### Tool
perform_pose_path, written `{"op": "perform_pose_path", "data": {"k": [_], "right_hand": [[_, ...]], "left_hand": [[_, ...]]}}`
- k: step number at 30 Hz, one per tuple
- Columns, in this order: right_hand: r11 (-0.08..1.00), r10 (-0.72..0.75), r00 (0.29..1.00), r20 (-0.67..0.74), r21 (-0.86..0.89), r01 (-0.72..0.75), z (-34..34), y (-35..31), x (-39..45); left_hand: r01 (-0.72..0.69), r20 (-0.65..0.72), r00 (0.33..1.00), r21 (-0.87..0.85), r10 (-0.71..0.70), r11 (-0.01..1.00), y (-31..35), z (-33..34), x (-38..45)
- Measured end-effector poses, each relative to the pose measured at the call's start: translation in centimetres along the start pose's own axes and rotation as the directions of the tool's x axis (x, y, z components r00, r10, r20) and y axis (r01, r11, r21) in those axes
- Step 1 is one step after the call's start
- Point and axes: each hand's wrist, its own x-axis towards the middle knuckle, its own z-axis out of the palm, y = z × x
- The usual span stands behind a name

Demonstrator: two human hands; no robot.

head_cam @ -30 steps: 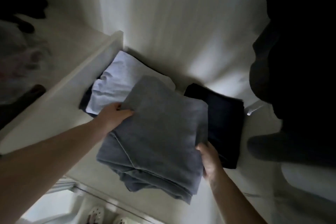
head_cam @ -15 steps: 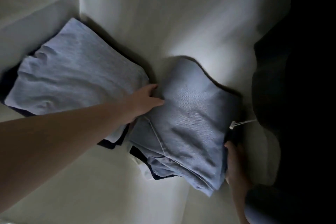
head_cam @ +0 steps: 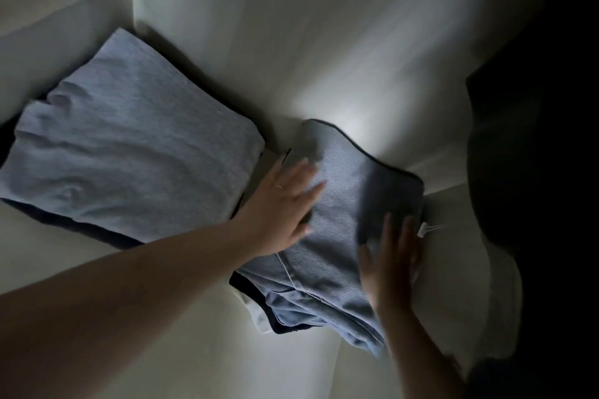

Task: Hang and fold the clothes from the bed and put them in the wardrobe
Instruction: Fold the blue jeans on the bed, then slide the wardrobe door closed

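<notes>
In the head view, the folded grey-blue garment [head_cam: 340, 230] is laid on the pale wardrobe shelf [head_cam: 162, 350], its long axis running from the back wall toward the near right. It is pressed flat under the straight, spread fingers of the left hand [head_cam: 285, 204] and right hand [head_cam: 392, 262]. A dark garment [head_cam: 282, 324] is seen beneath it. Left of the fingers, a lighter folded stack [head_cam: 129, 152] is set. Dark hanging clothes [head_cam: 534, 139] are seen at right.

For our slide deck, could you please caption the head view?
Both hands, left and right, press flat on folded grey trousers on a wardrobe shelf, beside a folded shirt.
</notes>
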Motion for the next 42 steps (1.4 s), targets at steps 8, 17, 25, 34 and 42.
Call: {"op": "perform_pose_path", "data": {"k": [8,17,25,34,42], "right_hand": [[0.990,0.040,0.997,0.066,-0.137,-0.030,2.1,0.6,-2.1],[0.941,-0.061,0.998,0.027,0.335,0.049,-0.8,-5.3,-6.6],[0.639,-0.130,0.983,0.128,0.769,-0.016,-8.8,-15.9,-10.1],[0.446,-0.345,0.937,-0.052,0.870,0.212,-21.6,-24.0,-12.4],[0.162,-0.440,0.811,-0.385,0.854,0.494,-35.8,-29.7,-16.9]], "left_hand": [[0.148,0.290,0.939,0.140,-0.183,0.979,-0.9,1.7,-2.2],[0.469,0.265,0.870,-0.189,-0.415,0.863,0.9,-3.4,-4.4],[0.490,-0.089,0.766,-0.560,-0.637,0.668,1.3,-14.4,-12.0],[0.374,-0.331,0.665,-0.628,-0.670,0.682,4.7,-29.6,-18.3],[-0.022,-0.697,0.612,-0.487,-0.373,0.873,13.4,-44.3,-24.2]]}}
